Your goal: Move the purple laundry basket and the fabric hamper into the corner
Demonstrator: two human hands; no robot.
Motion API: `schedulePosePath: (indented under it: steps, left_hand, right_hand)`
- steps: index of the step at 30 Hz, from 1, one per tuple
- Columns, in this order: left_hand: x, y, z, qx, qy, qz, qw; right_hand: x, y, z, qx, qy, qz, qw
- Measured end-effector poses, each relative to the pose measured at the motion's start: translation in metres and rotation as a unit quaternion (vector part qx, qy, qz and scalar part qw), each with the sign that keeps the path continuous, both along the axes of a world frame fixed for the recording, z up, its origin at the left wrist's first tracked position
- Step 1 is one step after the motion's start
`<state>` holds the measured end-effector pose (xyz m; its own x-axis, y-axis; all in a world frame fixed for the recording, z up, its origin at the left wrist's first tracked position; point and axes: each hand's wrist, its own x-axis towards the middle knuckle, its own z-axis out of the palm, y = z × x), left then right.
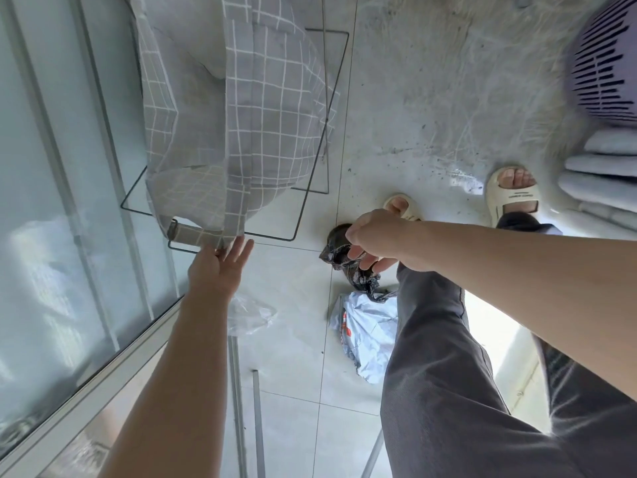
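Note:
The fabric hamper, grey cloth with a white grid on a thin wire frame, stands at the upper left beside the glass door. My left hand reaches to its near rim; the fingers are spread and touch the cloth strap and wire, without a clear grip. My right hand is closed on a crumpled black plastic bag just above the floor. The purple laundry basket, with slotted sides, sits at the upper right edge, cut off by the frame.
A glass sliding door with a metal rail runs along the left. On the tiled floor lie a clear plastic bag and a grey-white parcel bag. My feet in cream slippers stand in the middle. Folded pale cloth lies right.

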<state>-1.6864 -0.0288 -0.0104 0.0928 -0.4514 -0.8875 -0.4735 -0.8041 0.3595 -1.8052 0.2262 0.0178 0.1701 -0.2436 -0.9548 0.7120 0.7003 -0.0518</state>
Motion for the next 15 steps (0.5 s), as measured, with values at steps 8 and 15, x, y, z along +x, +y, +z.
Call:
schedulePosePath:
  steps: [8,15]
  left_hand:
    - [-0.006,0.018,0.032,-0.077,-0.175,-0.360,0.913]
    - [0.002,0.021,0.028,-0.141,-0.298,-0.606,0.724]
  right_hand:
    - [0.015,0.017,-0.006,0.030,0.047,-0.031,0.998]
    - [0.036,0.047,-0.009,0.036,0.060,-0.034,0.997]
